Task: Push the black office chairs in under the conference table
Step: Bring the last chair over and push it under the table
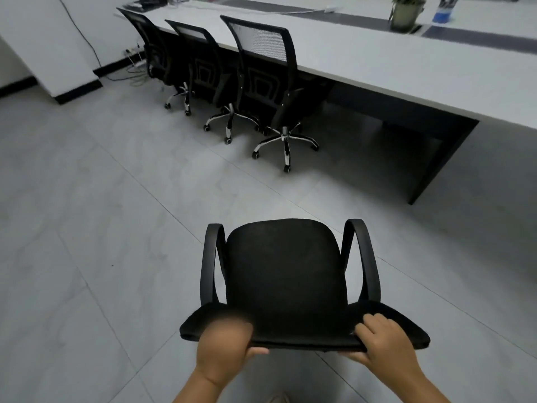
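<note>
A black office chair (287, 274) stands right in front of me on the open floor, seen from above and behind. My left hand (225, 341) grips the top edge of its backrest on the left. My right hand (380, 338) grips the same edge on the right, fingers curled over it. The chair's seat faces the long white conference table (392, 65), which runs across the upper right. Three more black mesh-back chairs (261, 71) stand in a row along the table's near side, their seats tucked under it.
The table's dark end panel (441, 164) stands ahead to the right, with an open gap under the table beside the nearest tucked chair. A potted plant (405, 11) and a blue container (443, 11) sit on the table. Cables (136, 74) lie by the far wall.
</note>
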The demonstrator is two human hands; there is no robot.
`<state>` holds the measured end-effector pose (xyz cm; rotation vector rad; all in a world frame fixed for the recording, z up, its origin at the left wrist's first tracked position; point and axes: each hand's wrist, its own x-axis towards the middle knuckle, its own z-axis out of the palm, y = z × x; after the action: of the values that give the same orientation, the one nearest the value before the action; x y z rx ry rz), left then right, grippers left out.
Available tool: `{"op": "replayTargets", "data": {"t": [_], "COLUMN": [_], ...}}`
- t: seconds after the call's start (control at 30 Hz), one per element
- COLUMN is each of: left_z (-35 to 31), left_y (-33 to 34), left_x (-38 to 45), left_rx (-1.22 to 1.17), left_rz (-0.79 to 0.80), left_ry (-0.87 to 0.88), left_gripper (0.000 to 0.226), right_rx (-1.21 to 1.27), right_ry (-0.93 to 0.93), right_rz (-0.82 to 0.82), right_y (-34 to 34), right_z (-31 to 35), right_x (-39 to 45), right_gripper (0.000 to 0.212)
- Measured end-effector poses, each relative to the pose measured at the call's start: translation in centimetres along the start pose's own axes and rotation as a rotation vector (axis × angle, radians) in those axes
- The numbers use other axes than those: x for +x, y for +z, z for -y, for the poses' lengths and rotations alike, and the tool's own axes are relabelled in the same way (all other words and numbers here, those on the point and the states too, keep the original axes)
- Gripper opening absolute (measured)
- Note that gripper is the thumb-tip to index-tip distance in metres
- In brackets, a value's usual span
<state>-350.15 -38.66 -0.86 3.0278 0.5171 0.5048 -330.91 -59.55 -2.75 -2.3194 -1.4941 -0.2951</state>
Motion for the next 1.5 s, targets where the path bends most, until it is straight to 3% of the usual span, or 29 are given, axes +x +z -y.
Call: {"op": "replayTargets", "data": {"t": [0.1, 0.33, 0.53, 0.63, 0.8, 0.97, 1.33, 1.5], "left_z": [0.8, 3.5, 4.9, 5.4, 4.7, 4.8, 6.1, 5.1], "left_y": [0.4, 3.4, 5.8, 7.1, 7.8, 9.8, 14.4, 17.5], "left_x": [2.3, 10.7, 19.4, 23.7, 30.1, 35.1, 46.8, 54.8], "left_rx": [0.009, 0.036, 0.045, 0.080, 0.121, 0.124, 0.062, -0.007], "left_rz": [-0.017, -0.020, -0.016, 0.022, 0.184, 0.088, 0.065, -0.030], "left_ry": [0.037, 0.127, 0.175, 0.177, 0.138, 0.207, 0.327, 0.414], "left_gripper": [0.078, 0.078, 0.074, 0.075, 0.057, 0.081, 0.077, 0.076], "right_rx": [-0.035, -0.183, -0.204, -0.173, -0.136, -0.101, -0.129, -0.249], "right_ry": [0.049, 0.122, 0.138, 0.140, 0.124, 0.124, 0.249, 0.310], "right_rz": [-0.056, -0.030, -0.027, -0.005, 0.039, 0.052, 0.053, -0.014], "right_y": [0.0, 1.8, 3.2, 3.7, 4.0, 4.3, 6.0, 6.4], "right_z": [-0.3, -3.7, -8.8, -11.6, -16.5, -21.0, -27.8, -32.5], "right_x": [1.0, 6.3, 12.4, 15.6, 20.3, 23.5, 28.9, 31.6], "right_gripper": [0.075, 0.055, 0.050, 0.054, 0.054, 0.053, 0.052, 0.050]}}
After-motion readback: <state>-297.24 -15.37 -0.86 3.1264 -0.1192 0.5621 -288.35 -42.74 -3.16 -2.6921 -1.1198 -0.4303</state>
